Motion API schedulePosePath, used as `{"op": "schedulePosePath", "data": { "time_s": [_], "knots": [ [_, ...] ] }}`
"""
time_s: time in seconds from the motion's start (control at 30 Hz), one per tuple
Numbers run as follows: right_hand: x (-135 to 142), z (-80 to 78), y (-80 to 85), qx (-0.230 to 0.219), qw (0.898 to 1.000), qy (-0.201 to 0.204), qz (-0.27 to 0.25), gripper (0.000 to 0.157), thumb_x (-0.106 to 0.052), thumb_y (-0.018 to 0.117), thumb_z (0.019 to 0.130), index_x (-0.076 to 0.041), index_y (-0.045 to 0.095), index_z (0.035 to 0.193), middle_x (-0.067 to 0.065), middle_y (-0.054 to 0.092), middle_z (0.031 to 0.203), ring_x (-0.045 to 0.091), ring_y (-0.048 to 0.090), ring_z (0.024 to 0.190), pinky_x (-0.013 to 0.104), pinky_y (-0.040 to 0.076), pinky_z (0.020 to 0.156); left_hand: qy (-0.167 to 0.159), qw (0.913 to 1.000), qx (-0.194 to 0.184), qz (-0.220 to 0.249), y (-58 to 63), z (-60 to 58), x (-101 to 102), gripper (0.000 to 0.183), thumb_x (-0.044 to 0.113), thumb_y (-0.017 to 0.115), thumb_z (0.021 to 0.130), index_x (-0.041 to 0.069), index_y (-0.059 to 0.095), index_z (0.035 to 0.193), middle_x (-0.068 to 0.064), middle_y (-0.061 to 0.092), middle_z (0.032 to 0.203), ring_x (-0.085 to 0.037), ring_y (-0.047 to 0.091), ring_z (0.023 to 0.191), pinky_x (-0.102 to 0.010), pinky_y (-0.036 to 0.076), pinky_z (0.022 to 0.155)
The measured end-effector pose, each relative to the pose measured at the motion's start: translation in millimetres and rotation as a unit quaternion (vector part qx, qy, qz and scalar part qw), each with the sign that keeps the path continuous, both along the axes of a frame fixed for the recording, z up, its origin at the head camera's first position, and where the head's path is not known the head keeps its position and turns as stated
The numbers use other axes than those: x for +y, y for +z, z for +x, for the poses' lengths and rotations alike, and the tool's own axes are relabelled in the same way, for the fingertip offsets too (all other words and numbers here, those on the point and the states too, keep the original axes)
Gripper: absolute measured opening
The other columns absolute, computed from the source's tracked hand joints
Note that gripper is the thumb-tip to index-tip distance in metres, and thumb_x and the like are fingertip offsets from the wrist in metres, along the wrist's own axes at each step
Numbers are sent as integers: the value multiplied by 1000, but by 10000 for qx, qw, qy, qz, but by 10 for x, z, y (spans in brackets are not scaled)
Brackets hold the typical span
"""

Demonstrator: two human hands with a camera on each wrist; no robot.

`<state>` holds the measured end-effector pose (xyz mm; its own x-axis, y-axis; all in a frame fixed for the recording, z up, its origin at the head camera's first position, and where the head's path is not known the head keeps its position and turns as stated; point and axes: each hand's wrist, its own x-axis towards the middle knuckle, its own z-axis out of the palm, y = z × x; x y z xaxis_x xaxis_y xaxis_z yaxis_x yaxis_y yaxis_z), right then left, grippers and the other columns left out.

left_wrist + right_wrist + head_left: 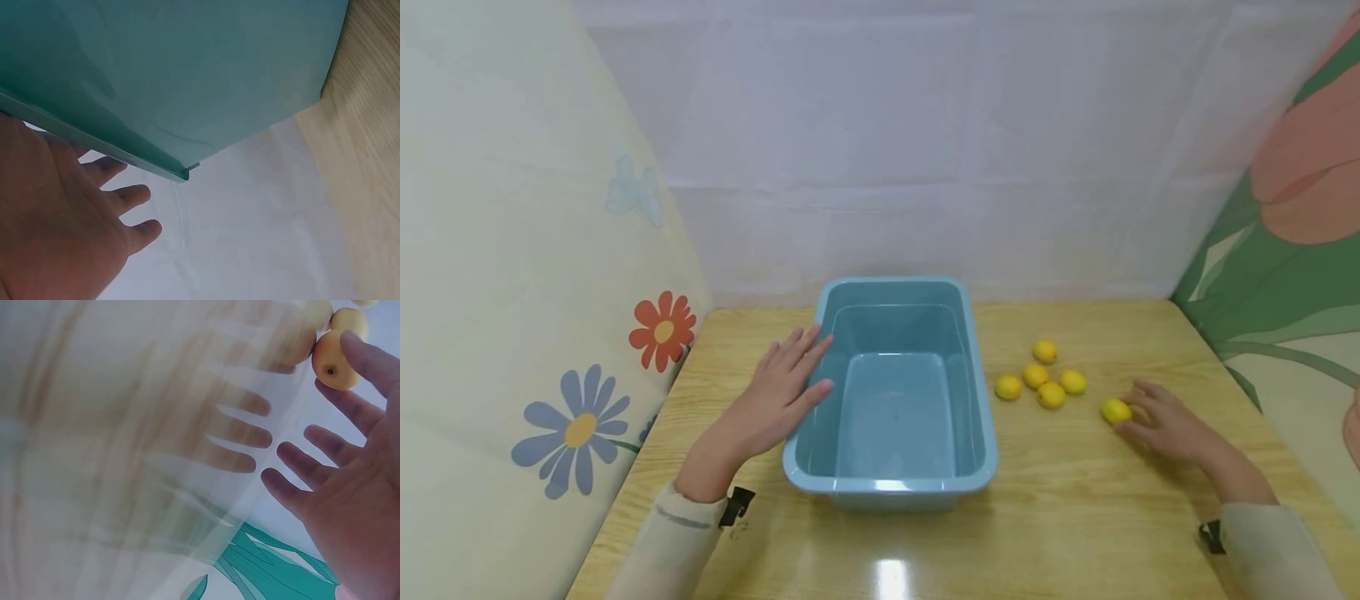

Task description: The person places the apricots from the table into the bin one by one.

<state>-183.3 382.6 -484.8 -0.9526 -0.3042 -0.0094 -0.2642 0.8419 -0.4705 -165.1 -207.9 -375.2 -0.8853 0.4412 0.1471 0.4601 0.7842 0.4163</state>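
A light blue plastic basin [895, 483] sits on the table with its inside bare. My left hand [775, 398] rests at its left rim, fingers extended; the left wrist view has the palm [56, 219] beside the rim. To the basin's right, my right hand [1168, 425] pinches a small yellow-green lemon [1115, 411] at the table surface. In the right wrist view, the thumb and index finger lie on either side of that lemon [334, 359], while the other fingers spread apart. Several more yellow lemons [1051, 395] lie grouped between the basin and this hand.
The wooden table [1075, 517] is glossy and reflects light. A white cloth [880, 142] hangs behind it. Flower-printed panels stand along the left side [497, 275] and the right side [1300, 275].
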Motion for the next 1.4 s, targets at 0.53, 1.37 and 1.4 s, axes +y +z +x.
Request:
{"op": "schedulePosePath", "data": {
  "time_s": [0.53, 1.37, 1.4],
  "knots": [
    [-143, 42, 194, 334, 9993, 151, 22, 42, -18, 70, 96, 10, 62, 125, 35, 63, 122, 55, 58, 113, 67, 45, 94, -14, 9987, -377, -355, 22, -8, 24, 73, 58, 37, 106, 18, 19, 164, -1, 7, 171, -28, -5, 157, -60, 0, 122],
    [-657, 68, 631, 256, 9986, -6, -454, 56, -33, 57, 105, 5, 47, 145, 28, 68, 117, 45, 67, 104, 63, 52, 87, 359, 9982, -473, -21, 0, 36, 101, 70, 54, 36, 107, 14, 21, 163, -4, 4, 171, -34, -3, 157, -64, 7, 121],
    [-677, 70, 635, 280, 9985, -22, -474, 57, -33, 57, 105, 6, 47, 145, 28, 68, 117, 45, 67, 104, 63, 52, 87, 363, 9982, -478, -19, -2, 35, 99, 70, 54, 36, 107, 14, 21, 163, -4, 4, 171, -34, -3, 157, -64, 7, 121]
  ]
}}
